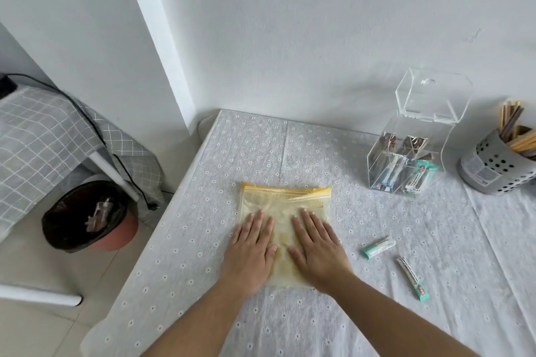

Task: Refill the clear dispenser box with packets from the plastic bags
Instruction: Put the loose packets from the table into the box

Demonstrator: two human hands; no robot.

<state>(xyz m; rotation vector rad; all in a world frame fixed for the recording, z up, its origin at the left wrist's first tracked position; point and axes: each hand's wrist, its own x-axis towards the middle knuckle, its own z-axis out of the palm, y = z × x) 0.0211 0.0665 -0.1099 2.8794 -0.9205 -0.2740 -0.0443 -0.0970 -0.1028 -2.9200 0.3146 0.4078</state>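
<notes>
Yellow-edged plastic bag point(285, 211) at centre frame, pressed flat under both palms: left hand point(251, 252) and right hand point(319, 252) side by side, fingers spread, gripping nothing. Looks emptied, though hard to tell through the film. Right of the hands, two loose packets: teal packet point(378, 247) and, lower right, striped packet point(413, 278), both well apart from the box. Upper right, clear dispenser box point(406, 165) with lid tipped open, already partly stocked with packets. Further right, grey perforated cup point(490, 168) of sticks. Lower left, bin point(87, 214). Probably near the end: two strays left to load, lid to shut.
</notes>
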